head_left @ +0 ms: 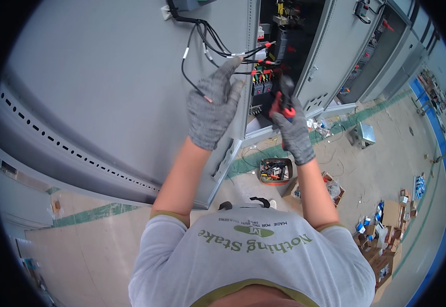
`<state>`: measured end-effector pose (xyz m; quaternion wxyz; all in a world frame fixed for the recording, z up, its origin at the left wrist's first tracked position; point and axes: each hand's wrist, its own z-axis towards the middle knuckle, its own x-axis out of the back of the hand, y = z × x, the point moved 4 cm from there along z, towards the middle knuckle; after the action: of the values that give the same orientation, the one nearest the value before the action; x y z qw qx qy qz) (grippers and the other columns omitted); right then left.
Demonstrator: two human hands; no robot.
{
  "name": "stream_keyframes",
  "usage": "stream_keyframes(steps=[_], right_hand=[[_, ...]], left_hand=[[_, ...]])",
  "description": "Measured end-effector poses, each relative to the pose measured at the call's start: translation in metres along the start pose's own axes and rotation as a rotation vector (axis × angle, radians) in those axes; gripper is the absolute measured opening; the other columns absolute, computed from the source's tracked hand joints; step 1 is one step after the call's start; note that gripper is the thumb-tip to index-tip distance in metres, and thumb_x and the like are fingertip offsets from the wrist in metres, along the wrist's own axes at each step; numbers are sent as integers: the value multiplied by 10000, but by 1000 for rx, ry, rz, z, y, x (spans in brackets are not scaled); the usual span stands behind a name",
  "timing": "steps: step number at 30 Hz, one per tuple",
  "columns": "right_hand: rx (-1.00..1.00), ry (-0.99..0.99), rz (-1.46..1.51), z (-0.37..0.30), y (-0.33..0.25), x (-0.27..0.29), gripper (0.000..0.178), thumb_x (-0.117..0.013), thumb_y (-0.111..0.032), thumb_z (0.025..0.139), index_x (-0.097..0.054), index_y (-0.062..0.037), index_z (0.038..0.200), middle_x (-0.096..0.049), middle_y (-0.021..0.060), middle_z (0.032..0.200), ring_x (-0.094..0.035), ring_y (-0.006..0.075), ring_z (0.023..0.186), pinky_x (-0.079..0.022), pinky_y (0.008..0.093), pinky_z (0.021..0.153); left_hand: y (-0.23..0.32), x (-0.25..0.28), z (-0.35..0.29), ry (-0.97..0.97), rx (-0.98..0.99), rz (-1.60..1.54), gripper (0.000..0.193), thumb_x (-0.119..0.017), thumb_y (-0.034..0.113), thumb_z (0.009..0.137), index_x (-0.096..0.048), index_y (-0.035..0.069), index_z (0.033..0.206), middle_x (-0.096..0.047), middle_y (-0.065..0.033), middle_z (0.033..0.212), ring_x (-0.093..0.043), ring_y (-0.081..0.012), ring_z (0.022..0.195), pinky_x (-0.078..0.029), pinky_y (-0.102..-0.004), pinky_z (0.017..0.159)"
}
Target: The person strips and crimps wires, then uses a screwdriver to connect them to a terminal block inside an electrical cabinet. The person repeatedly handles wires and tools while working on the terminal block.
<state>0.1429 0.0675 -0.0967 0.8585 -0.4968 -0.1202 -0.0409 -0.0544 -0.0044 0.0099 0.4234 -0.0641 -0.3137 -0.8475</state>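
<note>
My left hand (211,110), in a grey knitted glove, is closed on black wires (225,53) beside the cabinet opening, though its grip is partly hidden. Several of these wires end in red-sleeved tips (269,45) that point into the opening. One loose wire ending in red (207,99) hangs in front of the glove's back. Just to the right, my gloved right hand (298,134) grips red-handled pliers (287,110). Their dark head points up and is blurred. Behind them are small grey breakers (262,88) with coloured wires inside the cabinet.
A large grey cabinet door (115,92) stands open at the left. Further cabinets with another open door (333,56) line up at the right. On the floor are a tool bin (276,182), a cardboard box (292,190), a metal box (366,134) and scattered cartons (391,214).
</note>
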Motion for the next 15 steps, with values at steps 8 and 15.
stream_keyframes(steps=[8,15], right_hand=[[-903,-2,946,-121,129,3,234,-640,-239,889,-579,-68,1036,-609,71,772,-584,173,618,-488,297,546],[-426,163,921,-101,13,-18,264,-672,-12,845,-591,-43,1094,-656,27,887,-605,104,757,-507,252,661]], left_hand=[[-59,-61,-129,-146,692,-2155,439,-394,364,1018,-553,18,1237,-597,-90,1006,-562,-160,864,-491,-284,822],[-30,-59,-136,255,1107,-2099,631,-263,467,1022,-347,-18,1418,-339,-206,1478,-333,-280,1382,-280,-403,1145]])
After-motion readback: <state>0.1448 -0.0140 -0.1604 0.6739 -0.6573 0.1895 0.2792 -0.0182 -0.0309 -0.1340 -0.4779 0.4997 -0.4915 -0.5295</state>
